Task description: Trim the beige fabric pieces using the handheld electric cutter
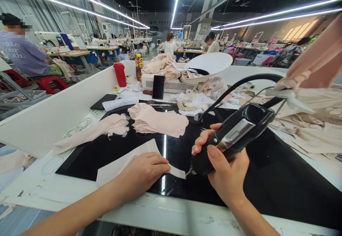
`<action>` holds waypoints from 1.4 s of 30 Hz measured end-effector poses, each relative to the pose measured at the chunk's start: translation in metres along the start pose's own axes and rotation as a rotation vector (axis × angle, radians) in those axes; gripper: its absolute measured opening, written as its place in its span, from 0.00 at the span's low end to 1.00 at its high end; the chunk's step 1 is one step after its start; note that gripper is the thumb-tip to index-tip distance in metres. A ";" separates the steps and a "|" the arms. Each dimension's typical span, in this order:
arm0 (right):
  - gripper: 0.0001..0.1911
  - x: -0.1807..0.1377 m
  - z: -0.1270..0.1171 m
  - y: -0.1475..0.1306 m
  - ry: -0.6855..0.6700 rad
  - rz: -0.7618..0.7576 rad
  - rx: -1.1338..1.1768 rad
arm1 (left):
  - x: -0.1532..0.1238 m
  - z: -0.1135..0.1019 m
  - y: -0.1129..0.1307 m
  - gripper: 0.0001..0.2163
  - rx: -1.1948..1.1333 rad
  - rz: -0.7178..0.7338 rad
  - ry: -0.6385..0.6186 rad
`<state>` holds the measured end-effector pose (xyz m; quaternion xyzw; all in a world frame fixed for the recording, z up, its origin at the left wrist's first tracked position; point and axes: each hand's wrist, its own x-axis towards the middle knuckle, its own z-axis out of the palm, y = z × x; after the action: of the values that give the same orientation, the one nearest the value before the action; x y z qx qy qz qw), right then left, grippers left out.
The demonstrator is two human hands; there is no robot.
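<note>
My right hand (227, 172) is closed round a black and silver corded hand tool (235, 134), whose tip touches the right end of a pale fabric strip (125, 161). The strip lies on a glossy black work mat (267, 179). My left hand (144, 172) presses flat on that strip, fingers stretched out, just left of the tool's tip. The tool's black cable (240, 84) arcs up and to the right.
Stacks of beige fabric pieces (157, 120) lie behind the mat, more at right (315, 129). A phone (158, 87), a red bottle (120, 74), a drink bottle (139, 67) and a white box (171, 83) stand further back. White partition walls (53, 115) edge the table. Other people work at distant machines.
</note>
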<state>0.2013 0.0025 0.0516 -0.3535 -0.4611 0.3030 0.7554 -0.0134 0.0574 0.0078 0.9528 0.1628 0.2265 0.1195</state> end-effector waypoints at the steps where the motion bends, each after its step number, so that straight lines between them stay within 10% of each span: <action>1: 0.19 0.001 0.000 0.000 -0.002 -0.002 -0.002 | 0.000 0.001 0.000 0.10 0.003 0.001 0.005; 42: 0.16 0.010 0.026 0.016 0.003 -0.077 -0.035 | 0.003 0.017 0.005 0.09 0.112 0.097 0.106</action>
<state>0.1790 0.0260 0.0515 -0.3493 -0.4786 0.2649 0.7608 -0.0018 0.0508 -0.0038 0.9515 0.1351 0.2726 0.0461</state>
